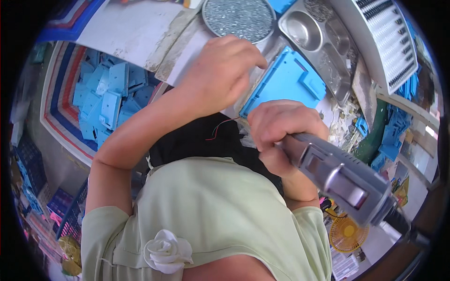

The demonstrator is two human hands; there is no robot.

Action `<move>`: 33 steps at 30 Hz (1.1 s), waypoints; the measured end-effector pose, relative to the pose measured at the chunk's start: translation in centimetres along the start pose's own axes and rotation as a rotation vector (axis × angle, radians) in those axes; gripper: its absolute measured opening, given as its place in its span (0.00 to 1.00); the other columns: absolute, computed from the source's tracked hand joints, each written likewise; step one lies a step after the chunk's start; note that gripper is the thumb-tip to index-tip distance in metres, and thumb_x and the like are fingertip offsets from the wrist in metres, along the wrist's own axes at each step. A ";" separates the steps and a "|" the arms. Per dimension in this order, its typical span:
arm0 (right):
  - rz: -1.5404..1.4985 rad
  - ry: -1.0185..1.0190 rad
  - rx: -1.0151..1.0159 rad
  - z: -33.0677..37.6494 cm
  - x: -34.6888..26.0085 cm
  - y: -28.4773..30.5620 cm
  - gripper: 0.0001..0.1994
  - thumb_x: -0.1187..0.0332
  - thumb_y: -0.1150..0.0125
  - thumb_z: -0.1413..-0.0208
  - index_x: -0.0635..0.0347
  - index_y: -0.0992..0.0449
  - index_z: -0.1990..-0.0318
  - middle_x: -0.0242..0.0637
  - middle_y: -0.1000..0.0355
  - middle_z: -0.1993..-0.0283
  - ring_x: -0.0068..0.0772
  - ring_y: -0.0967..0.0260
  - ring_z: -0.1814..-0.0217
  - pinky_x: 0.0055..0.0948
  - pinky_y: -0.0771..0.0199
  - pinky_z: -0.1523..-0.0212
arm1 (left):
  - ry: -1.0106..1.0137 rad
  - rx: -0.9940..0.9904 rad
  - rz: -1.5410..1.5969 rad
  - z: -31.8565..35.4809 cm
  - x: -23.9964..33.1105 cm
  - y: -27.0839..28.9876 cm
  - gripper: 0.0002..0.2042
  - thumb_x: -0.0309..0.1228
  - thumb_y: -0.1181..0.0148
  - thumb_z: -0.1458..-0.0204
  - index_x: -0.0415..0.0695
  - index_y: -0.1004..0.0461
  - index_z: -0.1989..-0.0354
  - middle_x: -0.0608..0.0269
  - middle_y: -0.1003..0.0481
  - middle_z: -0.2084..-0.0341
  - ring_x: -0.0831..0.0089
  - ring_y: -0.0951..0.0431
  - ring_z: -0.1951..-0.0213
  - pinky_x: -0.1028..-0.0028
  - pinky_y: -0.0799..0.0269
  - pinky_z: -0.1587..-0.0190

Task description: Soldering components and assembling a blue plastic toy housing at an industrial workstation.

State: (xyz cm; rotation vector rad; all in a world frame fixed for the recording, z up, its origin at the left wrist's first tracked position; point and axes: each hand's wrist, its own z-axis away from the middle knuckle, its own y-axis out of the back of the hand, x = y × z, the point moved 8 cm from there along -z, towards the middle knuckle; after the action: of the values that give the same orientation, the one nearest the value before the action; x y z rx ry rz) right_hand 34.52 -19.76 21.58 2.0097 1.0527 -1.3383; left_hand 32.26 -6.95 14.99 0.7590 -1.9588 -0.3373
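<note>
Round metal tray of small metal pieces (240, 19) at worktop's (133, 33) far side; silver steel compartment tray (338, 44) to its right, white ridged box (391, 47) further right. Flat blue plastic panel (283, 84) in front of compartment tray, between left grip (222, 72) and that tray. Grey handheld power tool (340, 171) in right grip (287, 127), near side of panel. Left of worktop: striped woven sack (57, 110), blue plastic pieces (110, 93) inside.

the power tool (337, 175) is grey and silver, and the flat panel (281, 86) is sky blue. the bag (58, 105) is striped in red, white and dark blue, and its pieces (110, 110) are light blue. the shirt (225, 196) is pale green, its rose (168, 250) white, and the fan (348, 232) yellow.
</note>
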 end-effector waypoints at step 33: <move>0.007 0.177 0.383 5.1 -6.7 12.6 0.14 0.56 0.44 0.34 0.57 0.30 0.57 0.24 0.39 0.81 0.24 0.43 0.79 0.31 0.38 0.70 | -0.315 -0.232 -0.268 -7.4 4.5 -9.0 0.17 0.33 0.28 0.56 0.47 0.21 0.56 0.57 0.30 0.40 0.53 0.31 0.38 0.54 0.37 0.37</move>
State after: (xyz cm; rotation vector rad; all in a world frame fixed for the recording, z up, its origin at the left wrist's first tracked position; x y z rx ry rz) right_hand 40.67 -33.04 25.62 2.4465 0.9131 -1.4680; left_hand 40.47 -16.19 17.00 0.8560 -2.0603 -0.8756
